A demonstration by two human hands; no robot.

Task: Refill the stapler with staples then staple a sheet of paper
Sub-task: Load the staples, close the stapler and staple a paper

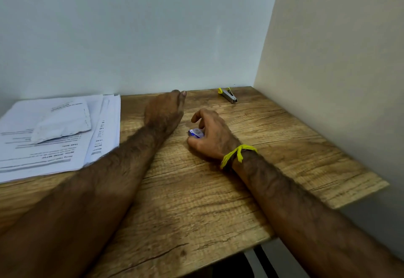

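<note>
right hand pinches staple box | left hand flat, holding nothing | stapler beyond right hand | brace box, slide out 1 strip

Papers left, walls behind and right

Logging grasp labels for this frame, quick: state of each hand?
Left hand: open, fingers extended over the table, holding nothing.
Right hand: closed on the small blue-and-white staple box.

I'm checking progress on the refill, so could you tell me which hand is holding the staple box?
The right hand, with the yellow thread at its wrist, grips the staple box; the left hand holds nothing.
</note>
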